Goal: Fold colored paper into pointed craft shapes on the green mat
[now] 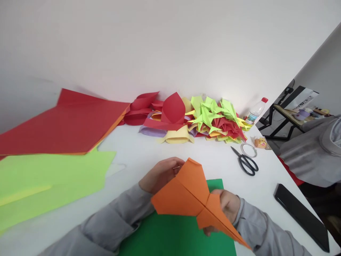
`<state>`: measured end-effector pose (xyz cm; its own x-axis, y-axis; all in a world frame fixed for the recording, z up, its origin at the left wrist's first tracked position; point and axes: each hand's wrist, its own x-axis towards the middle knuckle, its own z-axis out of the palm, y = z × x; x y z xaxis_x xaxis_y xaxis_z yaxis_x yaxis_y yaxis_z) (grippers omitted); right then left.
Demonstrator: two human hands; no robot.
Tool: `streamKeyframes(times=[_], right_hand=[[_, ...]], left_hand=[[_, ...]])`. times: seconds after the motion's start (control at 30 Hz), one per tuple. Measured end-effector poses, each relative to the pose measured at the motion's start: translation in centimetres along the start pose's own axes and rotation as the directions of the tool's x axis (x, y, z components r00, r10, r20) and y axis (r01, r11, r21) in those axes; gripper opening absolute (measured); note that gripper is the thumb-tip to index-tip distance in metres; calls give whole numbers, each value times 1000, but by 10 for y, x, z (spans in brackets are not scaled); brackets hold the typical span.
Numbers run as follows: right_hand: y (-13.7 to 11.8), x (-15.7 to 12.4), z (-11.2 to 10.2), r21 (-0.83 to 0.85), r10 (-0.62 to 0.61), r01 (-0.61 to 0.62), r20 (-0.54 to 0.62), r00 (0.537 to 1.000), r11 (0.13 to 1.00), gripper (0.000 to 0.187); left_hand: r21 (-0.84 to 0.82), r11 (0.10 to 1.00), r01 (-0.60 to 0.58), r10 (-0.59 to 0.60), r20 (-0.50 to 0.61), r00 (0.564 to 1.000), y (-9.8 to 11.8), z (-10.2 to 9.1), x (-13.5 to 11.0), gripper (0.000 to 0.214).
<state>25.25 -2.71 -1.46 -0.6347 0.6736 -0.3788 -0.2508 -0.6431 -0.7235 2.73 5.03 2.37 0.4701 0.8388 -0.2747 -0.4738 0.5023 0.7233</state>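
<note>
Above the near green sheet (173,236), the right hand (229,204) gripped an orange folded paper (183,195), the left hand (161,175) behind it, its hold impossible to tell; uneven pulling could have torn the creases.

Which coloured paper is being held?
The orange folded paper, gripped by the right hand with the left hand at its edge; the green sheet lies beneath it, the red sheet to the left.
</note>
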Motion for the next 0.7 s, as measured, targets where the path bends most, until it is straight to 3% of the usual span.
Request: streamKeyframes(times=[0.13,0.43,0.7], right_hand=[[-1,-3,-1,116,121,-127,55,991,985,12],[-3,-4,-4,138,173,-194,148,974,971,17],[8,0,-11,151,157,-173,115,981,973,18]], left_hand=[[120,993,18,-33,121,992,-2,0,-2,31],[140,988,-59,50,64,997,-5,0,0,22],[117,992,-47,41,48,998,-6,0,1,27]])
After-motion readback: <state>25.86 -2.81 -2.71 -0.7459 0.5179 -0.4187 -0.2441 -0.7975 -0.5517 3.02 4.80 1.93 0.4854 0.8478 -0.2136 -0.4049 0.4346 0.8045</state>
